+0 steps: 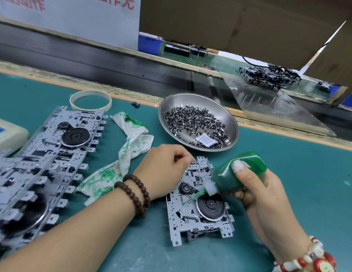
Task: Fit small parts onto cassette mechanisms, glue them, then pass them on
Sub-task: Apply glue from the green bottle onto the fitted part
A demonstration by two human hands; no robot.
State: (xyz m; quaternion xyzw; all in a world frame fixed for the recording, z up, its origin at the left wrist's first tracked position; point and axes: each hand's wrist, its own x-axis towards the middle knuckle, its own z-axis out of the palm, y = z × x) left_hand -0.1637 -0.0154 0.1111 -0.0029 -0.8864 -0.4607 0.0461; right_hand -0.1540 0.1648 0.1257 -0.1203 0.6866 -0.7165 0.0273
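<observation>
Glue step in hand; mechanism (pixel 198 205) flat on mat just below metal bowl (pixel 233 132); left hand (pixel 163 169) curled, steadies its top edge; right hand (pixel 259 185) grips green glue bottle (pixel 240 171), nozzle touching plate beside black wheel; next likely: gentle squeeze, lift away, pass on.

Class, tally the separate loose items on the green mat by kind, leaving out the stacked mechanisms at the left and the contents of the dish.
Cassette mechanism: 1
Green glue bottle: 1
Steel dish: 1
Stained rag: 1
Tape ring: 1
Total: 5

Right hand (pixel 255 185) tips green glue bottle (pixel 240 171) onto cassette mechanism (pixel 198 209), left hand (pixel 163 169) steadying.
</observation>
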